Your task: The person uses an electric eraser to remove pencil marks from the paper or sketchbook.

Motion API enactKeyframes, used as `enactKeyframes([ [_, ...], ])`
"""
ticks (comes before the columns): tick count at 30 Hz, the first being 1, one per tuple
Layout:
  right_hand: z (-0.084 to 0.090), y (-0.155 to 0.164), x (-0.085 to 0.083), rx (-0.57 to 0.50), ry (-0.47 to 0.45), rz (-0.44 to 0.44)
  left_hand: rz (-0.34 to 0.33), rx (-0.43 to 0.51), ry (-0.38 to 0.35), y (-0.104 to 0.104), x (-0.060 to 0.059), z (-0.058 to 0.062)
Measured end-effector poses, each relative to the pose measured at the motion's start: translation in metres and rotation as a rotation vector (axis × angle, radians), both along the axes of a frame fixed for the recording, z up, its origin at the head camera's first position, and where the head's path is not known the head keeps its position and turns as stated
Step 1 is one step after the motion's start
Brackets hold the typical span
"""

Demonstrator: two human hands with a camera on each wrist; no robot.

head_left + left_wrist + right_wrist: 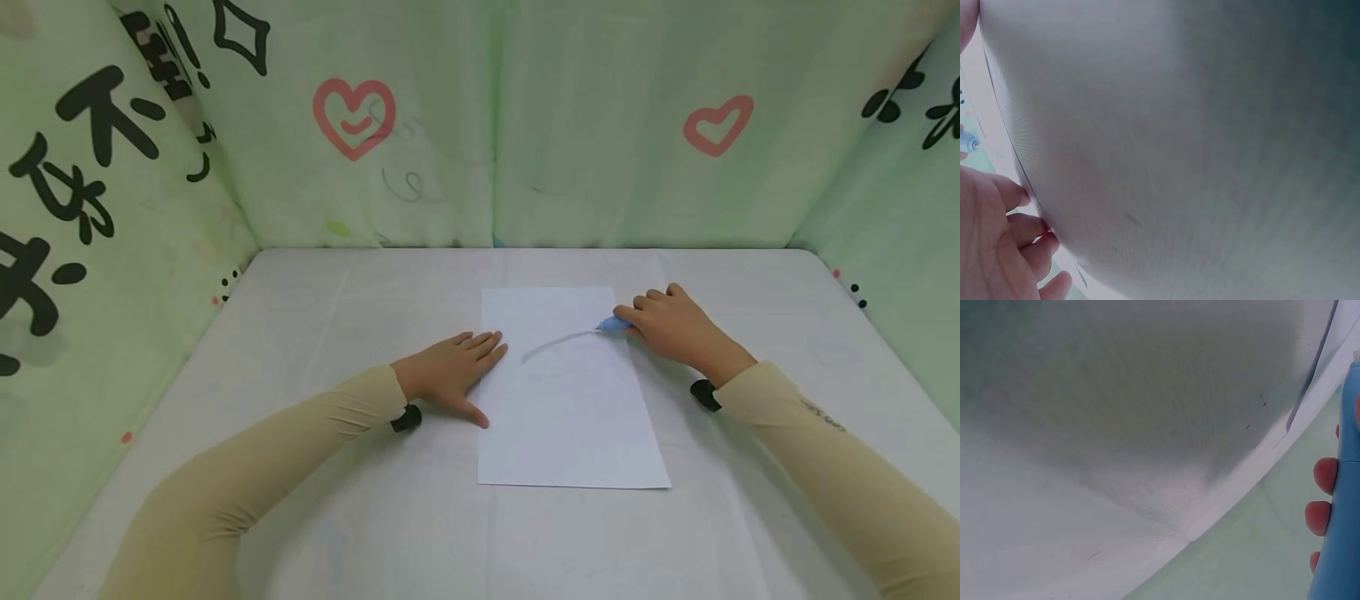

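A white sheet of paper (573, 425) lies on the table, with a curved grey line (555, 342) across its upper part. My left hand (453, 368) rests at the paper's left edge, fingers spread and fingertips over the sheet. In my right hand (675, 329) I grip a thick blue pen-shaped tool (615, 324) beside the upper right edge. Its narrow tip points left, at the right end of the grey line. The right wrist view shows the tool's smooth blue body (1342, 512) with fingertips (1318, 517) curled round it.
A white cloth covers the table (360, 308). Pale green curtains (585, 167) with red hearts and black lettering stand at the back and on both sides. Dark wrist cameras (406, 418) sit under both sleeves, close over the tabletop.
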State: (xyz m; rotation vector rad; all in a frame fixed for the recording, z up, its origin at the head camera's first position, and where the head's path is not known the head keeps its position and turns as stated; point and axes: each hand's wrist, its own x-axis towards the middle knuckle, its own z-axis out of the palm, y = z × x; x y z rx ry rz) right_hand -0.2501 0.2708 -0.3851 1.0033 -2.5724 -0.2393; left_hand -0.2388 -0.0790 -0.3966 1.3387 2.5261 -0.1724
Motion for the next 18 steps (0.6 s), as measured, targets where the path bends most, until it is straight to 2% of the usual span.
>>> enactKeyframes([
  [4, -0.0037, 0.0012, -0.0029, -0.011, 0.028, 0.019, -0.001, 0.005, 0.004, -0.0002, 0.0006, 0.0002],
  [18, -0.0080, -0.0001, -0.0067, 0.024, 0.012, 0.017, 0.001, 0.001, 0.020, -0.0003, -0.0004, -0.0023],
])
